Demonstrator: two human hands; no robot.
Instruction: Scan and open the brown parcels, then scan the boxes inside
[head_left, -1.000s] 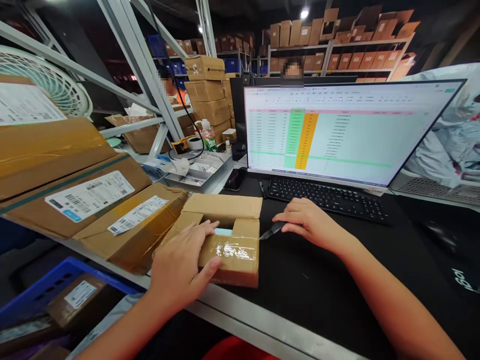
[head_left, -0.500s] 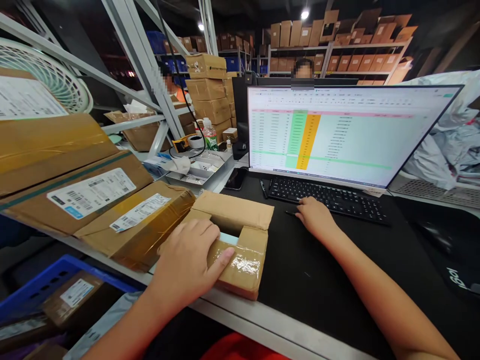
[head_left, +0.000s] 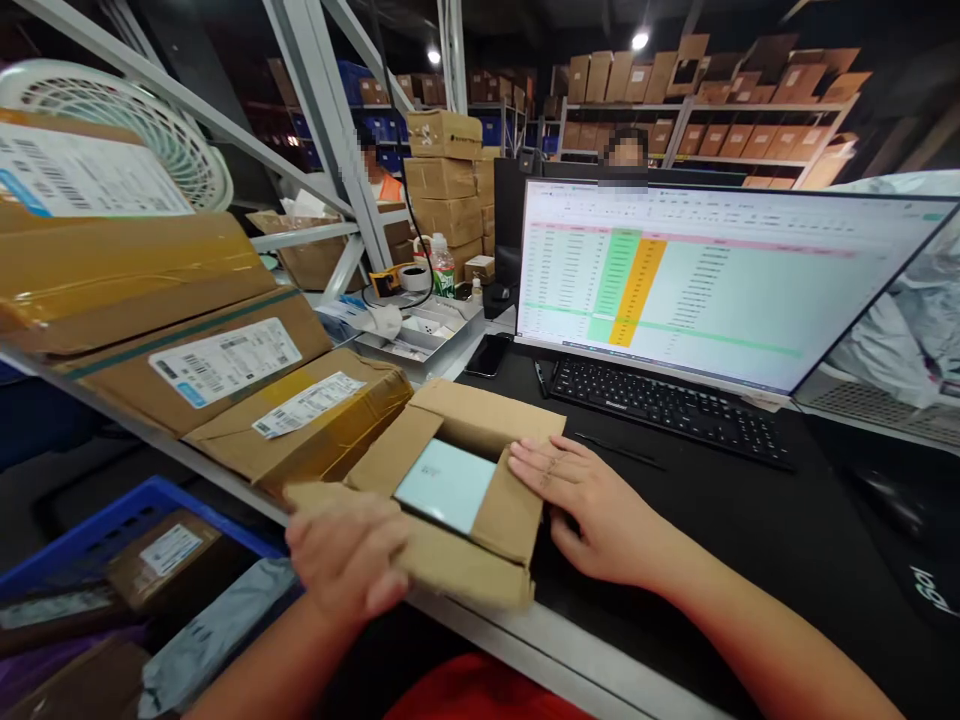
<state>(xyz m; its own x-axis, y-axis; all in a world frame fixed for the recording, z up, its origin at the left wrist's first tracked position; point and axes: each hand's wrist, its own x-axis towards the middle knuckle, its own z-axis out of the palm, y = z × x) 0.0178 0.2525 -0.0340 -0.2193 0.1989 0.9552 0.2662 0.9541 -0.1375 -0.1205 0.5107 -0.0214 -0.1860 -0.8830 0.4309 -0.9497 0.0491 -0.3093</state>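
A small cardboard box (head_left: 480, 405) lies on the black desk mat with its flaps parted. Inside it shows a pale blue box (head_left: 444, 485) with small print on top. My left hand (head_left: 345, 555), a little blurred, is closed around the near flap (head_left: 469, 570) and holds it folded out toward me. Flat on the right side flap rests my right hand (head_left: 592, 505), fingers stretched out and its thumb at the box's side. Just beyond that hand, a thin black stick-like tool (head_left: 622, 452) lies on the mat.
Behind the box stand a keyboard (head_left: 667, 405) and a monitor (head_left: 712, 290) showing a spreadsheet. Labelled parcels (head_left: 225, 360) crowd the left side, above a blue crate (head_left: 157, 500). A phone (head_left: 487, 355) and a mouse (head_left: 885, 500) lie on the desk. Two people are beyond.
My right hand has moved from near the keyboard onto the box's right flap. My left hand has pulled the near flap outward, uncovering more of the pale blue box. The view has shifted slightly.
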